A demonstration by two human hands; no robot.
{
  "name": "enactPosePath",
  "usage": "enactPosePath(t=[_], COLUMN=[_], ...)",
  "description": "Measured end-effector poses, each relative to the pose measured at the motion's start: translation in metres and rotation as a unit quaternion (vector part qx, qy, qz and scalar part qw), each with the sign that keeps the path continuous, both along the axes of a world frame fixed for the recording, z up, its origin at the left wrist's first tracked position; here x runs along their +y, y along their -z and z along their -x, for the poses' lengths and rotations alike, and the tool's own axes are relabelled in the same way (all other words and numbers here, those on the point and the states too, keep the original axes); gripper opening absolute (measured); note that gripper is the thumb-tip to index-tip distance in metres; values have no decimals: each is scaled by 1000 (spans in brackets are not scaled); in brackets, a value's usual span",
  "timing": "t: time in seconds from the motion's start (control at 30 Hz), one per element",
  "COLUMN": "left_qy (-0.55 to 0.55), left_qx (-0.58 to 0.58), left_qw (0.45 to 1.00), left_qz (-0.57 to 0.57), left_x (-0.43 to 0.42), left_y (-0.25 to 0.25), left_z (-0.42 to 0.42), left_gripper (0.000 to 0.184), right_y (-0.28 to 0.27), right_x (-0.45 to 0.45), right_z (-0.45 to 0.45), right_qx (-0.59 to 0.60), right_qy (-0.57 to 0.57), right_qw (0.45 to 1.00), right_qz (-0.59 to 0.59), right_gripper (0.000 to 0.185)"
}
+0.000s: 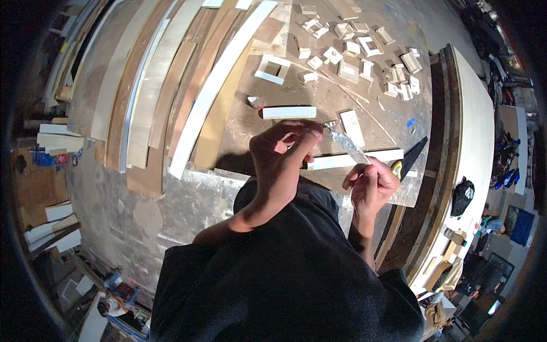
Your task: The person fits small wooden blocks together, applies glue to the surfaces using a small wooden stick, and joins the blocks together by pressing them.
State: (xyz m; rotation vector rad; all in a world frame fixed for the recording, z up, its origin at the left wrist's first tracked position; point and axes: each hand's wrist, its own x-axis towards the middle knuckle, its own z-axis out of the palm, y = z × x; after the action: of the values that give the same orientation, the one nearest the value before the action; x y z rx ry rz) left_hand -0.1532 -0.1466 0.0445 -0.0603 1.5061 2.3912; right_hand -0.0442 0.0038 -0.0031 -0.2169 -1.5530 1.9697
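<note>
Fingers closed, my left hand pinches the upper end of a clear, crinkled plastic strip or pouch, where a small metallic-looking bit shows. The other end of the plastic is gripped by my right hand, lower and to the right. Beyond my left hand lies a short white-faced wood piece. Another short piece is behind the plastic, and a longer white strip runs beneath it. A handsaw with a yellow and black handle rests beside my right hand.
Long boards lie side by side at the left of the worktable. Small wooden blocks and frames are scattered at its far right. A pale bench stands to the right, with a black item on it. A person is at lower left.
</note>
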Motion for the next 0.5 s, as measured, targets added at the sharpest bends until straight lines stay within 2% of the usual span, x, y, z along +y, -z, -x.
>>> enactPosePath(t=[0.07,0.33,0.5], left_qy=[0,8,-8], left_qx=[-2,17,11], left_qw=[1000,1000,999], left_qz=[-5,-12,-36], left_x=[1,2,6], left_y=[-3,-5,-3], left_z=[0,-1,0], left_gripper=[11,9,10], right_y=[0,5,6], right_x=[-7,-5,-5], right_z=[5,7,8], right_qx=[-36,-33,-46], right_qy=[50,52,46], right_qw=[998,998,998], right_qz=[-16,-23,16], right_gripper=[29,26,25])
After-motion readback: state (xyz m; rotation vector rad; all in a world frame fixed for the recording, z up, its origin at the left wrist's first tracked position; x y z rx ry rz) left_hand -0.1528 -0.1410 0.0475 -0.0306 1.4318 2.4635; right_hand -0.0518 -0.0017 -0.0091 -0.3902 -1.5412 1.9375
